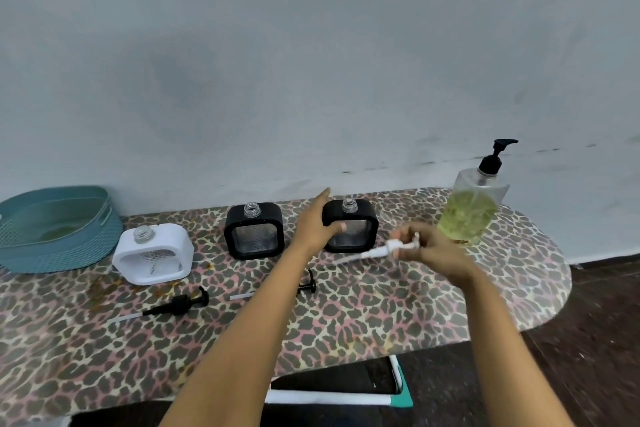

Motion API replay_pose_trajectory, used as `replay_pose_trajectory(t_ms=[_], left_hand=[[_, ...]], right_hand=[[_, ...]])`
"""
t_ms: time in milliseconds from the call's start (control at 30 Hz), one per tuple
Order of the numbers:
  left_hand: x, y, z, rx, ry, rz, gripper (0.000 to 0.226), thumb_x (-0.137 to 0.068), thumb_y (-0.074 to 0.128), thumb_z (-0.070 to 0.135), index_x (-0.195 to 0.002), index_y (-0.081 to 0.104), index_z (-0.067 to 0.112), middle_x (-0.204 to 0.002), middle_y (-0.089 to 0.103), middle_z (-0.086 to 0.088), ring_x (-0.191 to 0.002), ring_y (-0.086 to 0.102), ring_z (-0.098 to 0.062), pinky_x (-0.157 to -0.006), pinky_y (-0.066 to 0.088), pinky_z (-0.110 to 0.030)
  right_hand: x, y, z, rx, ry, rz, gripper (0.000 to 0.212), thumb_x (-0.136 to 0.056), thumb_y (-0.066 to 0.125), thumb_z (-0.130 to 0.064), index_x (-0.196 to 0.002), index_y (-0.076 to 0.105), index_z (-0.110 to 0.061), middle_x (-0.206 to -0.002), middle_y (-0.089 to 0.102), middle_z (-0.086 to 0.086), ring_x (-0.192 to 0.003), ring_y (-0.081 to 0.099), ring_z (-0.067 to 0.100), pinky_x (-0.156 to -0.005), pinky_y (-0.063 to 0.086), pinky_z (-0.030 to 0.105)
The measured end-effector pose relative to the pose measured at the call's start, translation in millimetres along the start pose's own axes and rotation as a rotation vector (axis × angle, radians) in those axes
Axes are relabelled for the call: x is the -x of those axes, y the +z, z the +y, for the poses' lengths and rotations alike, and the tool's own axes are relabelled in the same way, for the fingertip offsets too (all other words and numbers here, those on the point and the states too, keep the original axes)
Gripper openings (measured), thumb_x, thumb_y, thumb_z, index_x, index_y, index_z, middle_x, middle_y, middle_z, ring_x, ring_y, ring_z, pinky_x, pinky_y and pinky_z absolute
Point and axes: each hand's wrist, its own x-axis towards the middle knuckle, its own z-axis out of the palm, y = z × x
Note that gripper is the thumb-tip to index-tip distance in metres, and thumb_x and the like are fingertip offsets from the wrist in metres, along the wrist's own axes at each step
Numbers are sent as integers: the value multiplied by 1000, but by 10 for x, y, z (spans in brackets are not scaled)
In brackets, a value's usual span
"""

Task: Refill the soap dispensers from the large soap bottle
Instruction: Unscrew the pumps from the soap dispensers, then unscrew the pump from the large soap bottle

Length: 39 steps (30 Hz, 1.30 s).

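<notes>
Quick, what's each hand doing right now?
Left hand: open, fingers straight, at the black dispenser nearest the large soap bottle.
Right hand: pinching the white pump.

I am seeing soft, even light with only faint shadows. The right hand and the long white plastic pump in it are looking smeared. The leopard-print table is bending near the edges.

Row along the wall on the leopard-print oval surface, left to right: teal perforated plastic basket, white square plastic dispenser, left black square plastic dispenser, right black square plastic dispenser, large clear plastic soap bottle. Before the row lie the left black plastic pump and the right black plastic pump.
</notes>
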Motion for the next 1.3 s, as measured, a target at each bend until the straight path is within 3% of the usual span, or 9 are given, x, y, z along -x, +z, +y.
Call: replay_pose_trajectory(t_ms=[300, 367, 467, 567, 633, 767, 900, 1000, 1300], left_hand=[[339, 133, 92, 1, 60, 358, 57, -89, 61, 29, -138, 36, 14, -142, 39, -2, -129, 38, -15, -103, 28, -22], [420, 214, 166, 32, 132, 468, 47, -90, 60, 26, -131, 42, 13, -133, 45, -1, -121, 43, -11, -103, 34, -22], [479, 356, 335, 85, 308, 591, 31, -90, 58, 20, -118, 49, 12, -115, 51, 3, -107, 51, -7, -96, 46, -23], [407, 527, 552, 141, 388, 525, 28, -88, 61, 20, -113, 50, 13, -108, 53, 5, -100, 55, -8, -89, 49, -23], [307, 693, 707, 156, 386, 400, 34, -86, 64, 22, -115, 49, 13, -109, 53, 4, -100, 55, -8, -88, 50, -24], [86, 1082, 947, 46, 328, 94, 55, -84, 67, 28, -130, 40, 13, -128, 48, -1, -116, 49, -13, -99, 43, -29], [-87, 1365, 1115, -40, 257, -79, 72, -83, 68, 28, -141, 28, 12, -145, 35, -7, -132, 37, -21, -107, 35, -34], [-188, 1445, 1193, -30, 223, -116, 78, -81, 70, 25, -143, 24, 12, -148, 31, -8, -136, 32, -23, -109, 32, -35], [-369, 1473, 1194, 26, 200, -117, 81, -77, 73, 24, -141, 25, 9, -137, 42, -10, -126, 42, -26, -96, 40, -31]], right_hand=[[4, 345, 516, -9, 166, -9, 27, -80, 73, -2, -103, 62, -10, -104, 64, 14, -90, 66, 27, -83, 57, 42], [61, 267, 422, -9, 114, 29, 27, -81, 71, -5, -104, 61, -11, -104, 64, 10, -89, 66, 27, -72, 57, 31], [150, 0, 202, 22, -71, 490, 17, -83, 72, -15, -97, 63, -12, -93, 64, 1, -82, 62, 15, -66, 50, 19], [152, -398, 62, -13, -145, 1072, 27, -80, 75, -25, -101, 63, -12, -99, 63, 7, -84, 59, 19, -78, 54, 38], [88, -675, -19, 36, -143, 1177, 41, -79, 76, -29, -112, 59, -10, -113, 56, 9, -92, 55, 19, -83, 51, 36], [-149, -1108, -176, 197, -47, 1038, 61, -76, 78, -32, -125, 53, -6, -125, 50, 13, -107, 53, 24, -91, 46, 35], [-279, -1226, -248, 256, -37, 884, 41, -77, 77, -23, -110, 64, -4, -109, 65, 9, -92, 57, 18, -73, 40, 15], [-283, -1215, -266, 209, -86, 895, 28, -75, 77, -16, -99, 67, -7, -93, 68, 5, -71, 55, 6, -58, 38, 2], [-294, -988, -309, 284, -193, 863, 22, -73, 77, -17, -92, 71, -9, -76, 65, -3, -64, 54, 1, -60, 40, 3]])
